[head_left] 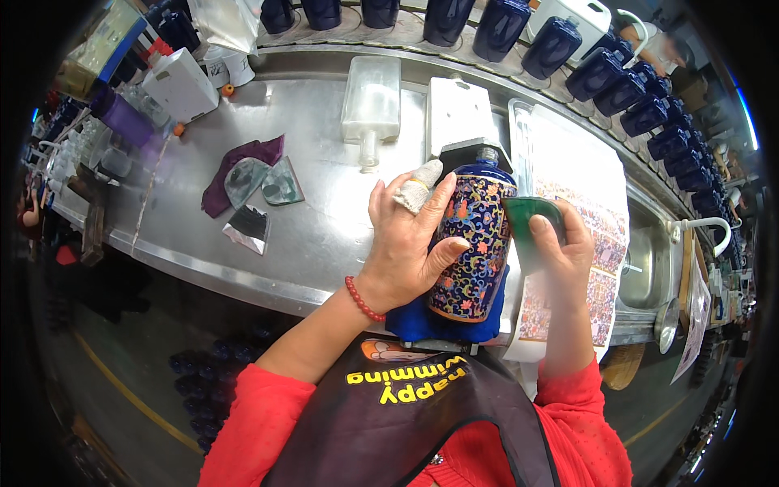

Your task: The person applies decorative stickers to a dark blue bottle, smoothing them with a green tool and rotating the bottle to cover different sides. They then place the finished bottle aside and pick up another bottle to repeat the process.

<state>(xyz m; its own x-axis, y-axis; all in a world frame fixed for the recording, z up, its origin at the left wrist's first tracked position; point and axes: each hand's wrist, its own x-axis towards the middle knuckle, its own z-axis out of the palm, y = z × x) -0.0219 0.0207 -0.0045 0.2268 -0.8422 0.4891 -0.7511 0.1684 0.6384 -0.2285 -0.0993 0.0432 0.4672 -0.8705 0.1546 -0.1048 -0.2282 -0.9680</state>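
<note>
A dark blue bottle with a colourful floral pattern leans on a blue cloth, its neck pointing away from me and near a dark angled support. My left hand rests against the bottle's left side, fingers spread, with the thumb and a fingertip touching the pattern. A pale cloth cover wraps one of its fingers. In my right hand is a green translucent scraper, gripped between thumb and fingers, its edge at the bottle's right side. Slight blur softens that hand.
Printed pattern sheets lie to the right, before a sink with a white faucet. A clear bottle lies on the metal table. Purple cloth and spare scrapers sit left. Blue bottles line the far conveyor.
</note>
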